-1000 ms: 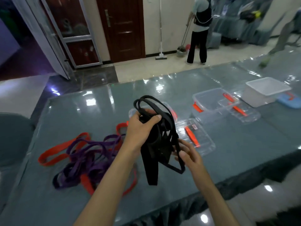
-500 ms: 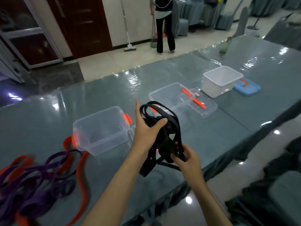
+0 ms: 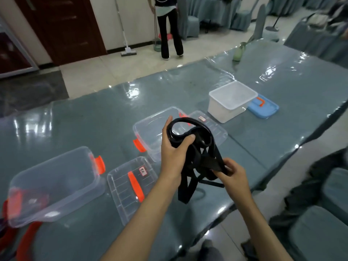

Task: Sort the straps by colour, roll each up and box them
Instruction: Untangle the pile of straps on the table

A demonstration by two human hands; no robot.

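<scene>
A bundle of black straps (image 3: 199, 153) hangs in the air above the table's near edge. My left hand (image 3: 174, 153) grips its looped top, thumb across the front. My right hand (image 3: 232, 171) pinches a strap end at the bundle's lower right. Behind the bundle stands an open clear box (image 3: 150, 129) with orange latches. Another clear box (image 3: 54, 183) lies at the left. A white box (image 3: 231, 100) stands farther right. Orange straps (image 3: 28, 240) show at the bottom left corner, partly under the left box.
Two clear lids (image 3: 131, 187) (image 3: 211, 125) with orange handles lie beside the clear boxes, and a blue lid (image 3: 265, 108) lies by the white box. The glossy table (image 3: 282, 81) holds a green vase (image 3: 237, 52). Covered chairs (image 3: 320, 232) stand right. A person (image 3: 169, 25) stands by the door.
My view has swung right: the purple and orange strap pile has slid out at the left and the white box has come nearer the centre. Both hands keep hold of the black straps.
</scene>
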